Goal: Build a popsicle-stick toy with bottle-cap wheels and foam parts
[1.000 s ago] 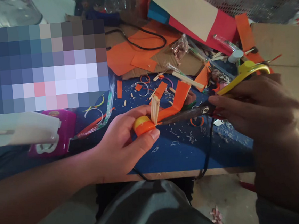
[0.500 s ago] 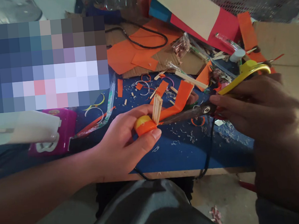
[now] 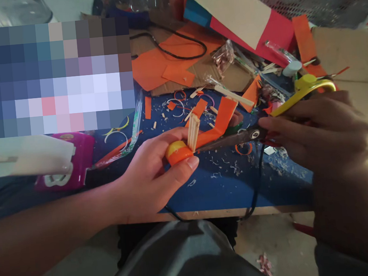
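Between the thumb and fingers of my left hand (image 3: 156, 170) sits a small round piece (image 3: 179, 152) wrapped in orange, with a yellow top. A bundle of short wooden sticks (image 3: 194, 133) stands up beside it, touching it. An orange strip (image 3: 219, 124) runs from the piece to the right and bends upward. My right hand (image 3: 322, 134) is closed around yellow-handled scissors (image 3: 255, 134). Their dark blades point left, along the lower edge of the strip, with the tips close to the round piece. Whether the blades are fully closed I cannot tell.
Paper scraps, cut rings and stick pieces litter the blue tabletop (image 3: 221, 195). Behind lie orange sheets (image 3: 155, 67), a black cable (image 3: 179, 54) and coloured card (image 3: 224, 10). A magenta and white device (image 3: 82, 155) stands at left. Brown cardboard (image 3: 351, 59) lies at right.
My right hand and the scissors' handles have shifted very slightly right. The left hand, round piece and sticks stay almost in place.
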`<state>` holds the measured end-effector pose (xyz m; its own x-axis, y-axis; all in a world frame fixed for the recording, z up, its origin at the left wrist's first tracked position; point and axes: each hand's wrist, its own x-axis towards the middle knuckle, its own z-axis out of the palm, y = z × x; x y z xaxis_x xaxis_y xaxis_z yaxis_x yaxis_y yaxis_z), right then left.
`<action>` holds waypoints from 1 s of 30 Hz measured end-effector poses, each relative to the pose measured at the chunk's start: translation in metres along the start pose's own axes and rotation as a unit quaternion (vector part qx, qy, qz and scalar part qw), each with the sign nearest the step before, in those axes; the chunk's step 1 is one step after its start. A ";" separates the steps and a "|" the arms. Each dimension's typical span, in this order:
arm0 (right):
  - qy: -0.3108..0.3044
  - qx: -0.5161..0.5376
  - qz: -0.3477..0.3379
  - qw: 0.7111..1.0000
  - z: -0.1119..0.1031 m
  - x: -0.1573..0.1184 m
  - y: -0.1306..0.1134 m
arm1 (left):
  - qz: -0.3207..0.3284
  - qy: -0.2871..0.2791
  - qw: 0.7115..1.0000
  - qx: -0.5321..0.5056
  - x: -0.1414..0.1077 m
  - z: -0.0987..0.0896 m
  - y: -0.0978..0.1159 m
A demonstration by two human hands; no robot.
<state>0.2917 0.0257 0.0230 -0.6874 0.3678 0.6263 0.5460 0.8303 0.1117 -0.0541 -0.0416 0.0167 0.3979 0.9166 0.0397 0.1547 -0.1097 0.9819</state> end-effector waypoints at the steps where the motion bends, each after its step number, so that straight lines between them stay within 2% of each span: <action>1: 0.002 -0.001 0.000 1.000 0.000 0.000 0.000 | 0.000 0.003 1.000 0.002 0.000 0.000 0.000; 9: -0.010 -0.004 0.025 1.000 0.000 -0.002 -0.002 | 0.037 0.011 0.999 0.017 0.001 0.000 -0.001; 12: -0.006 0.004 0.034 0.999 -0.001 -0.003 -0.002 | 0.067 0.045 0.996 0.030 0.003 0.001 -0.003; 15: -0.027 0.088 0.067 0.994 -0.006 0.002 -0.007 | 0.083 0.081 0.992 0.045 0.004 0.003 -0.005; 20: -0.132 0.293 0.085 0.943 -0.018 0.017 -0.017 | 0.098 0.110 0.989 -0.001 0.003 0.007 -0.006; 24: -0.179 0.344 0.082 0.918 -0.025 0.008 -0.016 | 0.122 0.113 0.986 -0.009 0.002 0.008 -0.013; 27: -0.188 0.371 0.114 0.902 -0.024 -0.006 -0.014 | 0.163 0.103 0.981 0.015 0.002 0.006 -0.018; 30: -0.209 0.409 0.155 0.874 -0.020 -0.009 -0.017 | 0.190 0.097 0.976 0.035 0.002 0.004 -0.020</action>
<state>0.2984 -0.0005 0.0308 -0.7759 0.6070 0.1720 0.3293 0.6222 -0.7102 -0.0527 -0.0390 -0.0033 0.2616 0.8594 0.4393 0.0935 -0.4756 0.8747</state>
